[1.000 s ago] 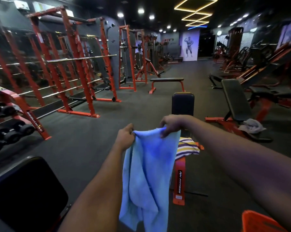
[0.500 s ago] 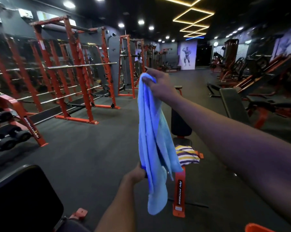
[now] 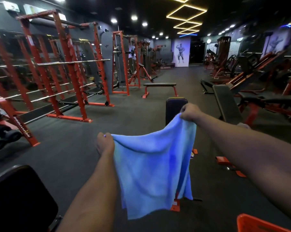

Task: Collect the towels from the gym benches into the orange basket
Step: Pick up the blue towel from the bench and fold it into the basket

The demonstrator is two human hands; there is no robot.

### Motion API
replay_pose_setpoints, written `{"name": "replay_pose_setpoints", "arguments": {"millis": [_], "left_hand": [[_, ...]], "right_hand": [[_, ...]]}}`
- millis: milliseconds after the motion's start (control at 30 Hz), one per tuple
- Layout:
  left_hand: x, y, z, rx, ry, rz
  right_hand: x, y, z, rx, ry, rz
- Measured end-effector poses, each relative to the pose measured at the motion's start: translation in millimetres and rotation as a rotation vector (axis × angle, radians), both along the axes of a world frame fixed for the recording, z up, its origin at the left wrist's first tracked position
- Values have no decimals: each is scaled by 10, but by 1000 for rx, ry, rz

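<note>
A light blue towel (image 3: 154,166) hangs spread out in front of me, held by its top edge. My left hand (image 3: 105,143) pinches its left corner and my right hand (image 3: 189,113) grips its right corner, higher up. The orange basket (image 3: 256,223) shows only a corner at the bottom right. The towel hides most of the orange-framed bench (image 3: 175,108) straight ahead and the striped towel lying on it, of which only a sliver (image 3: 192,155) shows. A grey towel (image 3: 244,125) peeks out above my right forearm, on the incline bench (image 3: 225,101).
Orange squat racks (image 3: 64,67) with barbells line the left side. A dumbbell rack (image 3: 9,129) stands at the far left. A black padded seat (image 3: 19,195) fills the lower left. A flat bench (image 3: 159,87) stands farther ahead, with machines (image 3: 258,77) on the right.
The towel hung bunched from my raised right hand, my left hand low on it. Now both hands hold its top corners and it is spread wide; my right hand has come down.
</note>
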State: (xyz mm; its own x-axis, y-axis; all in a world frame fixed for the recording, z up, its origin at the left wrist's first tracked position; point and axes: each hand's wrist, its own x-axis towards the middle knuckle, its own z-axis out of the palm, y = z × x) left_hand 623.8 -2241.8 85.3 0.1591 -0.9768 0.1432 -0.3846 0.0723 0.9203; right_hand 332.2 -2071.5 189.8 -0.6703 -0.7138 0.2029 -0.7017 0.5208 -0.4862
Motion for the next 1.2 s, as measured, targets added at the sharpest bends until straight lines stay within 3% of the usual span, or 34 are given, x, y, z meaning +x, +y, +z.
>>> {"name": "replay_pose_setpoints", "arguments": {"millis": [133,300,500,667,800,900,967,1033,1133,1200], "left_hand": [[137,-143,185,-28,-9,95],[245,-190,381,11,32,134],[352,-522,397,7,7,9],[418,-423,453,-90,-124,-82],[467,-366,561,-214,-319,-35],[422,-174,692,-404,-364,133],[364,-46,778,-463,-382,225],[264,-53,805,-342,-332,162],[106,-163,772,12,-296,50],[-47,-70,794,123,-303,-138]], "right_hand": [[-128,160,-349,173,-74,-91],[-300,311,-502,87,-181,-236],[-387,356,-588,22,-206,-333],[-338,300,-557,-167,-156,-603],[-364,369,-499,-385,-82,-506],[-339,402,-413,-625,-18,-394],[-254,412,-271,-646,-15,-430],[-154,331,-166,-522,-136,-467],[116,165,-110,-260,-333,-399],[326,25,-121,-239,-433,-277]]}}
